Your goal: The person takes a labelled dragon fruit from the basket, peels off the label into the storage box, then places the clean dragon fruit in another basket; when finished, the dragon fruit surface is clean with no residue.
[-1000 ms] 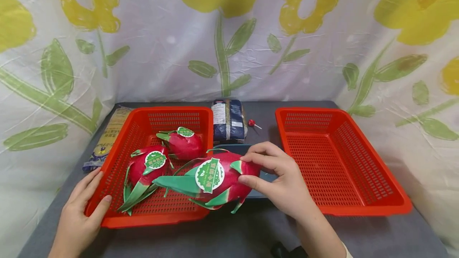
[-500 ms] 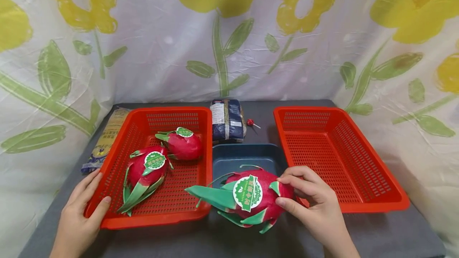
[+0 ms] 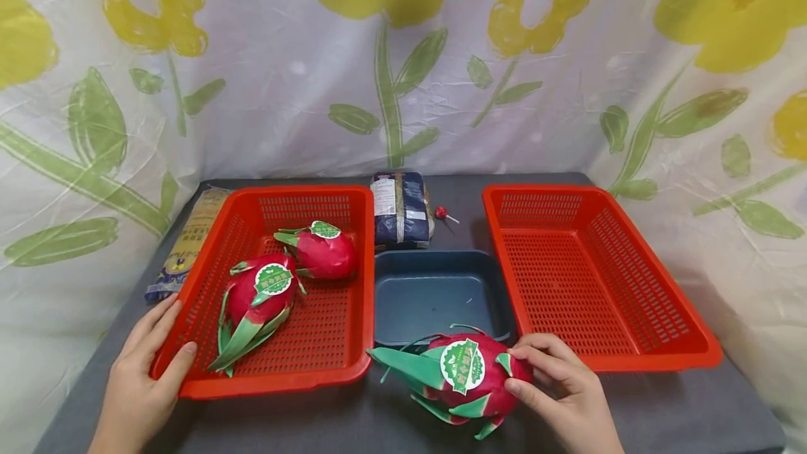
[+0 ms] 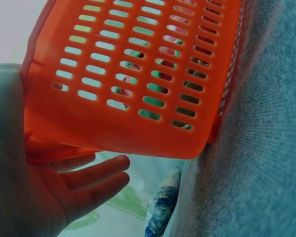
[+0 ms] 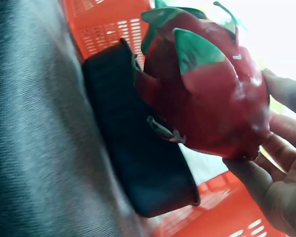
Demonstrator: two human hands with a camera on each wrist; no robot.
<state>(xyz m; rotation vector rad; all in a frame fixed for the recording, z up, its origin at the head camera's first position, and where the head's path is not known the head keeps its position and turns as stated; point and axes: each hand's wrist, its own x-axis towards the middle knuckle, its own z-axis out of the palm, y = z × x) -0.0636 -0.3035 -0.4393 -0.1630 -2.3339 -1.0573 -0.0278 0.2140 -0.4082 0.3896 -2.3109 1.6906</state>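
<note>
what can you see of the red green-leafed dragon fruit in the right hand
The plump, glossy crimson dragon fruit has green-tipped scales, a long green leaf and a green-and-white sticker. The bare right hand pinches one end, holding it sideways aloft, leaf pointing left, partly hiding the dark blue rectangular tray.

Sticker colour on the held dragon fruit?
The sticker is green and white; the head view shows it best.
</note>
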